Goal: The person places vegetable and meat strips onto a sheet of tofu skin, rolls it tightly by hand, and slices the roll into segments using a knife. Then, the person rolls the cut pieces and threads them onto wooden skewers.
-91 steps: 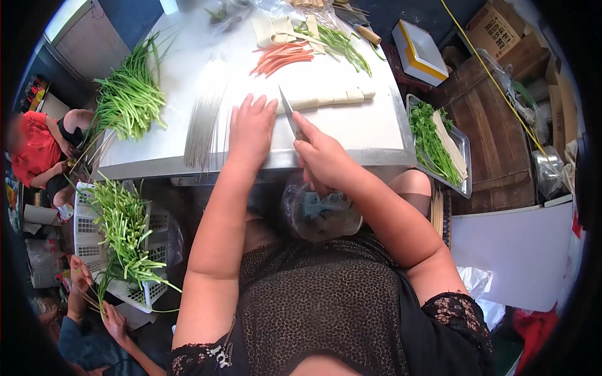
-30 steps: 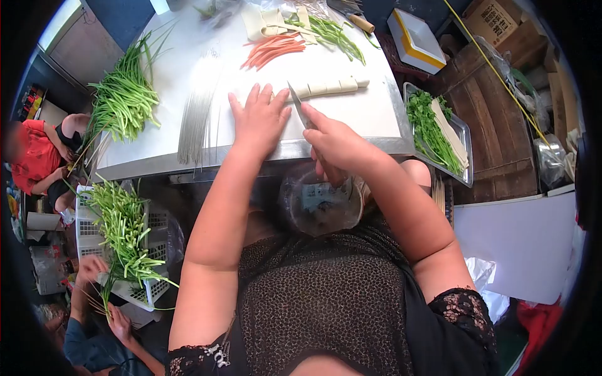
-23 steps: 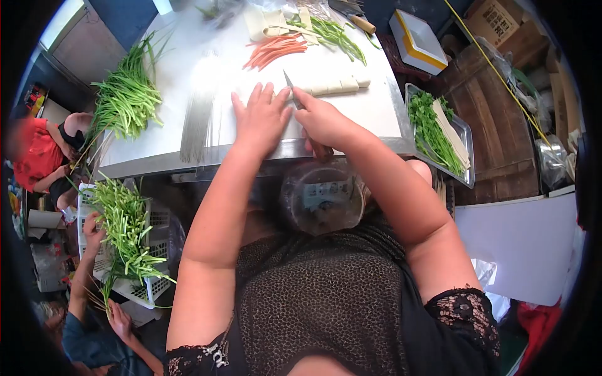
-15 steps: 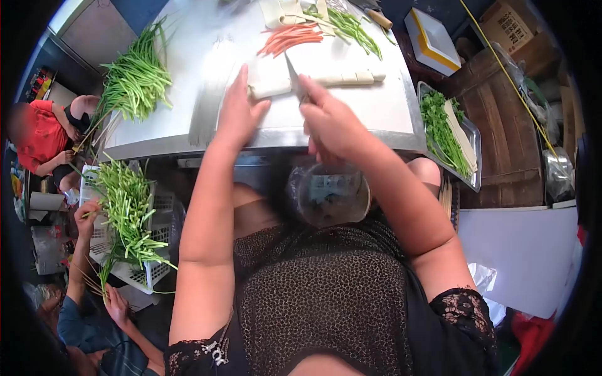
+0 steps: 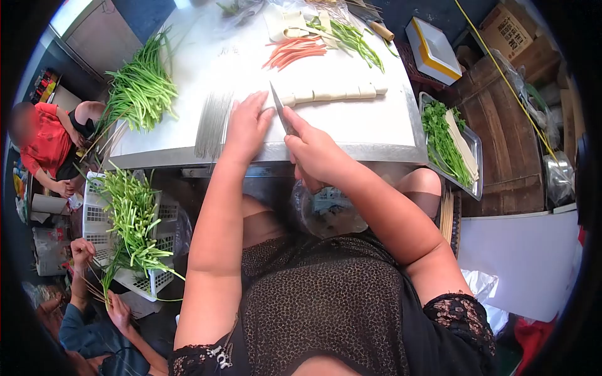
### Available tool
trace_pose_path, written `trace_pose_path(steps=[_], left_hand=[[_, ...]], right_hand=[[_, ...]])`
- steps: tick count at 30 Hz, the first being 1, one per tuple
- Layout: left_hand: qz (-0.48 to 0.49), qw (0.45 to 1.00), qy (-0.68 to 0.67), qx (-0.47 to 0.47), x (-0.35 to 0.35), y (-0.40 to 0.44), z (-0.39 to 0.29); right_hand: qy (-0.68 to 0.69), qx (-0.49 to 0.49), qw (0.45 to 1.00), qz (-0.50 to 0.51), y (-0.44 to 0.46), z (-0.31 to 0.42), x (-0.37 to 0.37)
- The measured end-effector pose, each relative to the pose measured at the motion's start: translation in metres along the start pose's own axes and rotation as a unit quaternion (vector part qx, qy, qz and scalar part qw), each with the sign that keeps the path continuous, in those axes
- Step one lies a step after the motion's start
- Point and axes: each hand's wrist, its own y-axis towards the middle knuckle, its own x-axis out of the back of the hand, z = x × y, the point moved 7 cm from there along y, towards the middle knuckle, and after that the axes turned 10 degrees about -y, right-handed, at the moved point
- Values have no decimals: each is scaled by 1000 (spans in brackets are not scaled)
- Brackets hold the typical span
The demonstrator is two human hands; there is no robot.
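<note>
Left grip (image 5: pixel 248 124) has turned palm-down; right grip (image 5: pixel 313 150) clasps knife (image 5: pixel 279 108).

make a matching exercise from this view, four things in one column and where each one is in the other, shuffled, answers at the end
Things
1. knife
2. orange strips
3. thin rods
4. leafy herbs

Places
A. in a metal tray beside the table
B. on the table, just left of the left hand
C. gripped by the right hand
D. on the table, beyond the white roll

Right pairs: 1-C, 2-D, 3-B, 4-A
</note>
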Motion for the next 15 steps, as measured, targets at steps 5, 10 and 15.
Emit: trace_pose_path(steps=[5, 10, 15], left_hand=[[-29, 999, 22, -27, -6, -2, -5], [-14, 998, 52, -26, -5, -3, -7], [3, 998, 65, -13, -6, 0, -3]], right_hand=[[-41, -3, 999, 16, 7, 8, 1], [-60, 27, 998, 14, 39, 11, 4], [-30, 47, 998, 1, 29, 14, 25]])
